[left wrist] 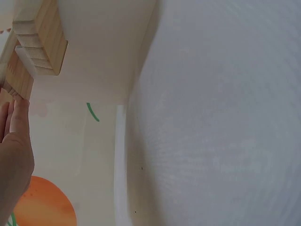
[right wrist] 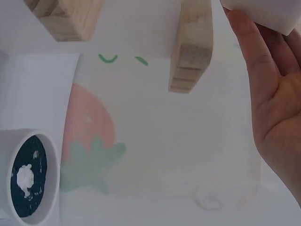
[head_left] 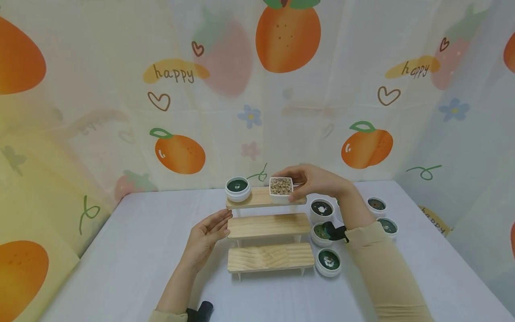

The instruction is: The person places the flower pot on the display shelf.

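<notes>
My right hand grips a small square white pot filled with tan gravel-like bits, at the right end of the top wooden tier. In the right wrist view, fingers curl against the white pot. Whether its base rests on the wood I cannot tell. A round white pot with dark green contents stands at that tier's left end. My left hand, fingers extended, lies against the left ends of the tiers, near the middle tier. In the left wrist view its fingertips touch a wooden end.
The lowest tier sits nearest me. Right of the tiers stand round white pots, one with a white patch, one greener, one in front. Two more pots stand farther right. A patterned curtain hangs behind.
</notes>
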Motion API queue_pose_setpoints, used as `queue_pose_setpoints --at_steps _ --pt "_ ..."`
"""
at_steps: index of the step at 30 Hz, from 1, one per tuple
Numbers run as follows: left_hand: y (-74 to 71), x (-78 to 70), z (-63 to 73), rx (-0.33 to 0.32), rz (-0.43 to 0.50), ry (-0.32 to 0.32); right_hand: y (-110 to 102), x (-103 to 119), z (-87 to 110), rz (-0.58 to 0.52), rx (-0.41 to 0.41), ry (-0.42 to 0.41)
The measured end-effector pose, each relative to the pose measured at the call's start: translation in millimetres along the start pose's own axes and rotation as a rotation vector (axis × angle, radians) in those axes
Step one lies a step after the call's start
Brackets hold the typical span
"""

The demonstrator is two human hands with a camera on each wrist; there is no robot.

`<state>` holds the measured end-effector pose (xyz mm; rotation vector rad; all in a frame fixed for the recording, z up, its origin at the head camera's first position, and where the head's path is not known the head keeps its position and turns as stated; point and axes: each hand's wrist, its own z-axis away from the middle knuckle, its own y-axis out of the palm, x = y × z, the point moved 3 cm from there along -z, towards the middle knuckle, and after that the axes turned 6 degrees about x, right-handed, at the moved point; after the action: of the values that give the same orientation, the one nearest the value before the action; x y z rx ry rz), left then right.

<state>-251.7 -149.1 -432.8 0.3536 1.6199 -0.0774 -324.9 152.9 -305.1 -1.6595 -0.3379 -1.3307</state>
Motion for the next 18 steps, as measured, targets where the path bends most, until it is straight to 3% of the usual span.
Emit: queue_pose_setpoints --at_steps 11,18 --pt "0.8 2.4 2.0 0.000 0.001 0.004 5 -1 -13.4 0.000 0.011 0.012" --pt "2.2 -0.2 0.6 -0.015 0.002 -0.012 4 2 -23.9 0.056 0.007 0.030"
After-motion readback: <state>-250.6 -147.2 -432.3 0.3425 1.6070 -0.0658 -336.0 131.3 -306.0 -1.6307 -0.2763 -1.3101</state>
